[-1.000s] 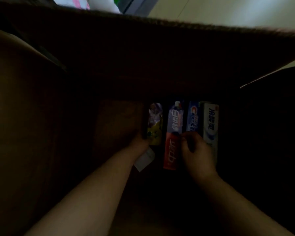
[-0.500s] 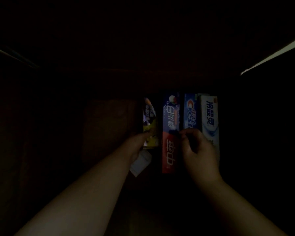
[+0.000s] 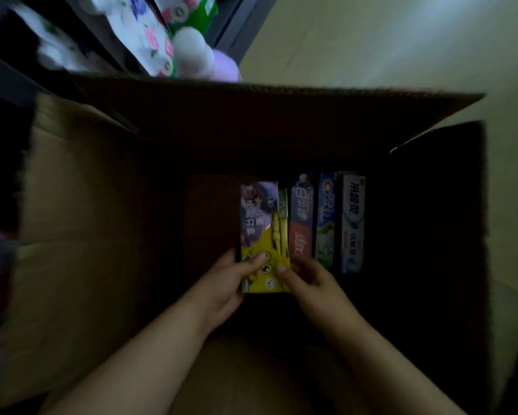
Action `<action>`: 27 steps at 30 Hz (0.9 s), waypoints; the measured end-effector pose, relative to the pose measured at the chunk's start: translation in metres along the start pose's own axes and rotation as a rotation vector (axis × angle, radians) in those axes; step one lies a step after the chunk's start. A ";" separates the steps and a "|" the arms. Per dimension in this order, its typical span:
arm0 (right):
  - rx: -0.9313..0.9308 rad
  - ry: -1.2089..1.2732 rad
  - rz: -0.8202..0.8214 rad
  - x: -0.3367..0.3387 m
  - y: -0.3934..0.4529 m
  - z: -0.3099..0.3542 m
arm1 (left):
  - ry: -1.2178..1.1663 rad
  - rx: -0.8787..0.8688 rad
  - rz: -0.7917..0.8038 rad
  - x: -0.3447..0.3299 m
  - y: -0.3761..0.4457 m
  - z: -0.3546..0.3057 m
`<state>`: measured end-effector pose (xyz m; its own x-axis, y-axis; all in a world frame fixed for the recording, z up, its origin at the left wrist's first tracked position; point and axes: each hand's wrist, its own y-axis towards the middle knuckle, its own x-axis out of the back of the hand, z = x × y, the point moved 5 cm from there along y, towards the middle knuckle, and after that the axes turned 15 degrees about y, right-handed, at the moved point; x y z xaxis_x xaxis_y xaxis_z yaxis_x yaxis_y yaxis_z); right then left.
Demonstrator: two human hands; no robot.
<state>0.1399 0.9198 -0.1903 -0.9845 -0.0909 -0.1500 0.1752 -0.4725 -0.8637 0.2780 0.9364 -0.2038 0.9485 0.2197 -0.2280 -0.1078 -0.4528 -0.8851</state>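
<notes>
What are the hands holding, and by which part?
The yellow and purple box, by its near end: the left hand grips its left edge, the right hand pinches its right edge.

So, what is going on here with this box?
A person seems to be packing a cardboard box. The left hand and the right hand grip the near end of a yellow carton inside it. The carton sits just left of three toothpaste cartons lined up in a row.
</notes>
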 end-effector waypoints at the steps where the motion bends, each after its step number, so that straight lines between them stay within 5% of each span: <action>1: -0.020 0.010 0.029 -0.006 -0.019 0.006 | -0.010 0.003 0.002 -0.002 -0.023 -0.006; 14: 0.027 0.018 0.286 -0.091 -0.323 0.147 | -0.103 -0.045 -0.128 -0.041 -0.378 -0.108; 27: 0.164 -0.146 0.402 -0.163 -0.476 0.221 | -0.387 -0.406 -0.453 -0.033 -0.568 -0.142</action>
<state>0.2183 0.9660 0.3519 -0.8290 -0.4124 -0.3778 0.5533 -0.5063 -0.6614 0.3504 1.0639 0.3634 0.6919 0.7188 -0.0681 0.4619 -0.5132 -0.7234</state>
